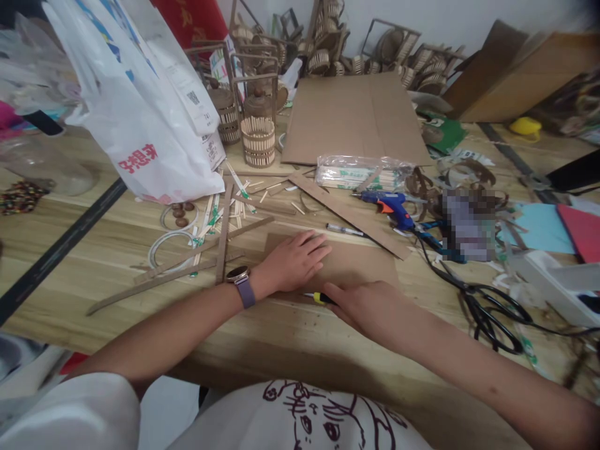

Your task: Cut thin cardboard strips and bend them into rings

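Flat on a piece of brown cardboard (pixel 360 262) rests my left hand (pixel 296 259), its fingers stretched out and pressing the sheet to the table. A watch with a purple strap is on that wrist. My right hand (pixel 359 303) grips a yellow and black utility knife (pixel 322 298) at the cardboard's near edge. The knife's thin blade points left, below my left hand; its handle is mostly hidden in my fingers. Just beyond the cardboard lie a pen (pixel 344 230) and a long cardboard strip (pixel 347 212).
A blue glue gun (pixel 391 206) and black scissors (pixel 492 312) lie to the right. Left are tape rolls (pixel 171 250), cardboard strips and loose sticks. A white plastic bag (pixel 145 112), small stick buckets (pixel 257 140) and a large cardboard sheet (pixel 351 119) stand farther back.
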`<state>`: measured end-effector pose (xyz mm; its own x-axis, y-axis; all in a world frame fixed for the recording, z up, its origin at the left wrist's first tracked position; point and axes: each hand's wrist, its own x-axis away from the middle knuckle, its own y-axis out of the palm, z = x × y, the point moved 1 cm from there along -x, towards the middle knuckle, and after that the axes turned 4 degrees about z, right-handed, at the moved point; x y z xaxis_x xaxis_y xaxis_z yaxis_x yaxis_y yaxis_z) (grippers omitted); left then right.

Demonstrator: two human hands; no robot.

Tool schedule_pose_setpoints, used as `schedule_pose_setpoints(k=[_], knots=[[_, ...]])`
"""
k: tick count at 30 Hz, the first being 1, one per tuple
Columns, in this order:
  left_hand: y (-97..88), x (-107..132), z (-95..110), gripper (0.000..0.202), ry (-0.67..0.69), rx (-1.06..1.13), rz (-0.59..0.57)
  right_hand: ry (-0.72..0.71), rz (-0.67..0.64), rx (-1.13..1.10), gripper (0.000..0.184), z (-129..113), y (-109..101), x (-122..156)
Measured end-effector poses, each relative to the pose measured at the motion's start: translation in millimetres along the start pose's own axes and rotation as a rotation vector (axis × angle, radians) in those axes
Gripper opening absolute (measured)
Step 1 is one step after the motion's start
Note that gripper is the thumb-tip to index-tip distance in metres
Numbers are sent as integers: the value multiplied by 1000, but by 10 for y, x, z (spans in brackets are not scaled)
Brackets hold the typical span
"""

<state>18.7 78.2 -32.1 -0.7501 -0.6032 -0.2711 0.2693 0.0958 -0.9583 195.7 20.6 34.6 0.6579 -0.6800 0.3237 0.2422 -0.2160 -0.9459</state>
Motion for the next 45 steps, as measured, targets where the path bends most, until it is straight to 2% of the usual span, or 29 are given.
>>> schedule_pose_setpoints(k=[6, 10, 15, 24, 35, 41, 45], knots=[[15, 11, -5, 41, 11, -9, 13, 36, 10, 87, 17, -51, 39, -33], [-3, 9, 3, 41, 6, -4, 7, 58, -70, 140, 27, -151, -102, -85], [-36, 6, 7, 41, -5, 13, -20, 53, -150, 101, 33, -190, -257, -130], [-75, 19, -28, 43, 13, 48, -40, 14, -142, 80, 33, -124, -206, -114], [-29, 31, -54, 45, 14, 51, -45, -5, -129, 131, 30, 24, -85, 10], [-38, 28, -49, 45, 17, 54, -51, -6, -109, 112, 28, 52, -93, 69], [-35, 25, -50, 45, 9, 52, -49, 18, -143, 104, 31, 76, -112, 99]])
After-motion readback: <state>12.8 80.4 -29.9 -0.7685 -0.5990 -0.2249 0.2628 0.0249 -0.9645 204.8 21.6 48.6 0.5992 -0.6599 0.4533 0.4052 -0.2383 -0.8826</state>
